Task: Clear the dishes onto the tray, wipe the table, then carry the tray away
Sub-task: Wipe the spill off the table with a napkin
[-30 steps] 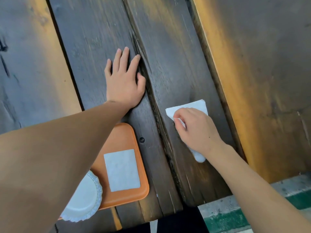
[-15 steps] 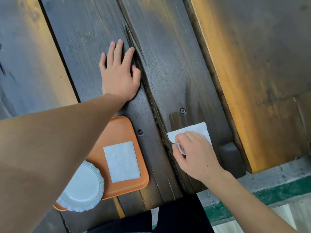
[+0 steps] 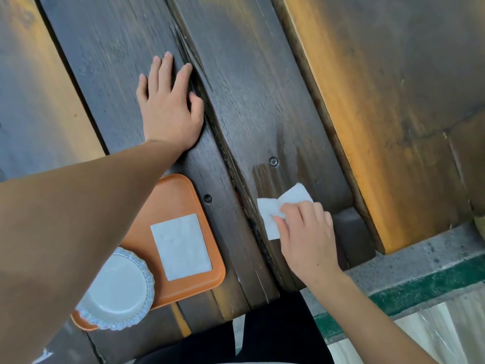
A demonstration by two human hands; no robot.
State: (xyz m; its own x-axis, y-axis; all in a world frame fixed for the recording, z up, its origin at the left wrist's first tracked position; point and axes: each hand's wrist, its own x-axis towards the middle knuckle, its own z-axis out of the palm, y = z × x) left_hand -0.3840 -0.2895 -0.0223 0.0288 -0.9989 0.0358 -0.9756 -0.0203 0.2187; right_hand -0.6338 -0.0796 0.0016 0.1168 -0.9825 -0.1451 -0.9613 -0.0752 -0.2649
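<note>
White paper napkin [image 3: 282, 207] pressed flat on the dark wooden plank table [image 3: 252, 95], at about 4 o'clock from the frame's centre, near the table's near edge. Pinned under the right hand [image 3: 307, 240], fingertips [image 3: 279, 219] curled down onto the sheet, thumb side hidden, so whether pinched or merely pressed cannot be told. Damp darker streak on the plank just beyond the napkin, toward 12 o'clock, below a screw head [image 3: 273, 161].

At 9 o'clock from the napkin, across the crack between planks, an orange plastic tray [image 3: 181, 190] lying flat on the table. On the tray, a second white napkin [image 3: 181, 246], square and flat, and at its 7 o'clock a white fluted paper plate [image 3: 118, 290] overhanging the tray's near corner, partly covered by the left forearm.

Left hand [image 3: 170, 111] at 11 o'clock from the tray, palm down on the plank, fingers spread and relaxed, grasping nothing.

Beyond the table at 3 o'clock, a lighter orange-brown wooden bench [image 3: 393, 101]; below, grey pavement with a green stripe [image 3: 420, 287].
</note>
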